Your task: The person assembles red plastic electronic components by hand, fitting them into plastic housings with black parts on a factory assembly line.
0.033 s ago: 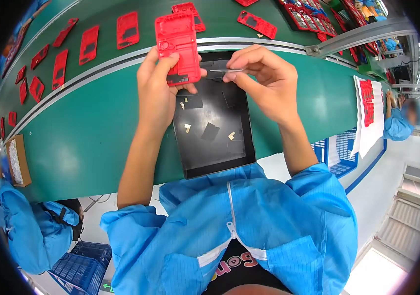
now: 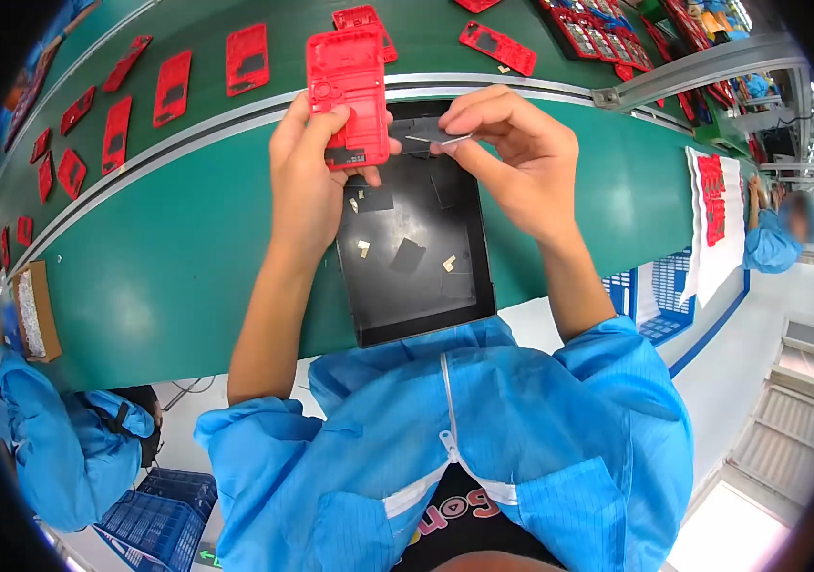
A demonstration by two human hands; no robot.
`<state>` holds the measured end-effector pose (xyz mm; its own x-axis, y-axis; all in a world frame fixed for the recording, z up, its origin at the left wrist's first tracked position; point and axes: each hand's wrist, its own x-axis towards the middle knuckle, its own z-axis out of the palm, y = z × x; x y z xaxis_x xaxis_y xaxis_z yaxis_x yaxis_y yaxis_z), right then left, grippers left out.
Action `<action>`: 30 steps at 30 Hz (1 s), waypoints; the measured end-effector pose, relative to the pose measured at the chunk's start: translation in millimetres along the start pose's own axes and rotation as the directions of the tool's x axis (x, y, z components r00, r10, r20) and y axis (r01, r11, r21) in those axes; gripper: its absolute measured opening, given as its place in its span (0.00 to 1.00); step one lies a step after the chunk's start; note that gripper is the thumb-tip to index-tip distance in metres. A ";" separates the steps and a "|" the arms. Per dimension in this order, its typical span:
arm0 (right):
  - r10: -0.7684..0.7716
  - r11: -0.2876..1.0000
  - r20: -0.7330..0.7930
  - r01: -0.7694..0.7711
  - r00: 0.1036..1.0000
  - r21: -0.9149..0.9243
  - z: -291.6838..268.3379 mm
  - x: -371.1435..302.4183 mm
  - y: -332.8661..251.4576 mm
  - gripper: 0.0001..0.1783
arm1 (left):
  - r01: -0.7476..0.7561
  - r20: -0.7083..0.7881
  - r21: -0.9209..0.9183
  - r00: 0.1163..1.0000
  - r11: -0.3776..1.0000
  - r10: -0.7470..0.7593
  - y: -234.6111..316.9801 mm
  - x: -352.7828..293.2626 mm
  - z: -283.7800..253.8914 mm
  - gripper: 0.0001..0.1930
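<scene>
My left hand point(image 2: 307, 157) is closed round a red plastic phone housing point(image 2: 357, 91), its moulded inner side facing up and the thumb pressing on it. A dark strip lies along the housing's near end. To the right, my right hand point(image 2: 521, 157) pinches a thin grey flat piece point(image 2: 445, 140) between thumb and fingertips, apart from the housing. Under both hands lies a black tray point(image 2: 416, 322). In it are dark flat pieces point(image 2: 408, 255) and several small cream-coloured bits point(image 2: 450, 264).
Beyond a metal rail point(image 2: 206, 119), several red housings point(image 2: 173, 88) lie on a green belt. A carton point(image 2: 37, 310) sits at the green table's left end. Red parts point(image 2: 712, 200) rest on white sheeting at right, above a blue crate point(image 2: 666, 296). Co-workers sit on both sides.
The red housing has shifted slightly right and down with my left hand. In my right hand the grey piece has turned a little, showing more of its flat face.
</scene>
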<state>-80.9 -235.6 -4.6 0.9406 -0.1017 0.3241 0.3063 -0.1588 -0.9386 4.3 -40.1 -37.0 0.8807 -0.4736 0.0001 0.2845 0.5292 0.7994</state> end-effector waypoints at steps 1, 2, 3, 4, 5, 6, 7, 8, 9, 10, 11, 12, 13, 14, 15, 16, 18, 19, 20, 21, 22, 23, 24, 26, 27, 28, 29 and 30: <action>-0.226 0.970 -0.012 0.224 0.974 -0.097 1.7 1.6 3.4 0.10 | 0.000 0.000 0.003 1.000 1.000 0.000 0.7 -1.1 1.4 0.15; -0.227 0.970 -0.013 0.225 0.974 -0.094 3.1 2.4 4.1 0.10 | 0.027 0.008 -0.014 1.000 1.000 -0.027 1.7 -2.2 4.1 0.15; -0.287 0.938 -0.013 0.279 0.958 -0.207 4.6 3.4 4.7 0.11 | 0.054 0.017 -0.031 0.998 0.998 -0.054 2.7 -3.4 6.4 0.15; -0.349 0.889 -0.009 0.328 0.937 -0.320 4.7 3.3 4.3 0.12 | 0.054 0.020 -0.027 0.998 0.998 -0.053 3.9 -4.7 10.5 0.15; -0.352 0.888 -0.012 0.330 0.936 -0.320 6.3 4.2 4.8 0.12 | 0.049 0.032 0.045 0.998 0.998 -0.050 5.2 -6.0 14.5 0.15; -0.389 0.863 -0.019 0.357 0.921 -0.357 8.6 5.8 5.7 0.13 | 0.043 0.044 0.116 0.998 0.992 -0.048 5.5 -6.5 17.3 0.15; -0.424 0.837 -0.020 0.382 0.906 -0.392 10.9 7.9 6.1 0.15 | 0.042 0.042 0.117 0.998 0.992 -0.048 4.6 -6.4 17.0 0.15; -0.424 0.837 -0.020 0.383 0.906 -0.391 10.6 9.0 4.8 0.15 | 0.005 0.045 0.171 0.999 0.985 -0.013 2.6 -6.4 16.2 0.16; -0.433 0.827 0.024 0.407 0.901 -0.387 9.4 10.2 2.6 0.16 | -0.033 0.050 0.225 0.998 0.974 0.022 1.7 -6.2 15.9 0.17; -0.439 0.819 0.066 0.430 0.896 -0.381 9.0 10.7 1.7 0.17 | -0.031 0.049 0.226 0.999 0.974 0.020 2.3 -6.4 16.3 0.17; -0.439 0.820 0.064 0.428 0.896 -0.381 10.9 10.5 1.6 0.17 | -0.044 0.038 0.230 0.999 0.972 0.036 3.7 -6.9 17.2 0.18; -0.339 0.913 -0.036 0.320 0.940 -0.254 14.0 9.9 1.3 0.18 | -0.057 0.027 0.235 0.998 0.970 0.052 5.1 -7.0 18.1 0.18; -0.221 0.972 -0.120 0.208 0.968 -0.111 15.5 9.2 0.9 0.19 | -0.054 0.028 0.235 0.998 0.970 0.049 6.4 -7.1 18.5 0.18; -0.175 0.982 -0.085 0.167 0.981 -0.094 11.5 10.7 1.2 0.21 | -0.070 0.036 0.240 0.997 0.968 0.064 7.9 -7.1 18.5 0.19; -0.173 0.982 -0.088 0.165 0.981 -0.094 7.9 11.0 -0.2 0.21 | -0.087 0.044 0.246 0.996 0.965 0.078 8.7 -7.0 18.3 0.19; -0.138 0.990 -0.025 0.137 0.990 -0.040 4.5 11.7 -1.9 0.21 | -0.085 0.046 0.246 0.996 0.965 0.076 8.4 -6.5 17.5 0.19; -0.105 0.994 0.037 0.105 0.994 0.012 2.3 12.4 -3.5 0.21 | -0.093 0.050 0.245 0.995 0.965 0.084 7.5 -5.6 15.6 0.19; -0.092 0.995 0.053 0.090 0.994 0.032 2.2 12.6 -4.1 0.22 | -0.093 0.052 0.246 0.995 0.965 0.083 8.3 -5.6 15.3 0.19; -0.079 0.996 0.069 0.076 0.994 0.052 2.0 12.9 -4.8 0.22 | -0.082 0.056 0.243 0.996 0.966 0.070 9.5 -6.0 15.2 0.19; -0.080 0.996 0.067 0.077 0.995 0.052 -0.3 14.6 -5.9 0.22 | -0.070 0.061 0.241 0.997 0.968 0.057 10.4 -6.3 15.2 0.19; -0.174 0.974 0.134 0.190 0.976 -0.121 -4.3 17.7 -6.9 0.22 | -0.071 0.062 0.242 0.996 0.968 0.058 11.0 -6.3 15.2 0.19; -0.251 0.910 0.216 0.306 0.944 -0.281 -6.4 19.3 -7.3 0.23 | -0.062 0.088 0.224 0.995 0.973 0.044 11.6 -6.4 15.2 0.19; -0.251 0.910 0.215 0.306 0.944 -0.280 -4.5 18.8 -7.3 0.23 | -0.053 0.113 0.207 0.993 0.977 0.030 11.9 -6.5 15.2 0.19; -0.073 0.997 0.081 0.073 0.994 0.006 0.3 16.6 -8.0 0.21 | -0.056 0.098 0.213 0.995 0.976 0.035 11.0 -6.5 16.2 0.19; -0.073 0.997 0.079 0.073 0.994 0.006 -0.3 15.4 -6.4 0.21 | -0.058 0.080 0.218 0.996 0.974 0.041 10.4 -6.5 16.9 0.19; -0.013 0.993 0.102 0.001 0.995 0.116 -1.8 13.8 -3.8 0.19 | -0.060 0.082 0.218 0.996 0.974 0.043 10.1 -6.9 18.7 0.19; 0.044 0.972 0.132 -0.073 0.990 0.223 -2.9 11.8 -0.5 0.18 | -0.085 0.070 0.220 0.995 0.972 0.071 9.7 -7.4 20.8 0.20; 0.069 0.964 0.091 -0.090 0.993 0.250 5.2 8.3 3.1 0.16 | -0.110 0.058 0.221 0.993 0.969 0.100 9.4 -7.4 22.3 0.21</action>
<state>-71.4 -231.9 -5.4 0.9690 -0.0226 0.2462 0.2472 0.1019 -0.9636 -8.0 -47.3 -16.1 0.8814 -0.4583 0.1143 0.0950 0.4089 0.9076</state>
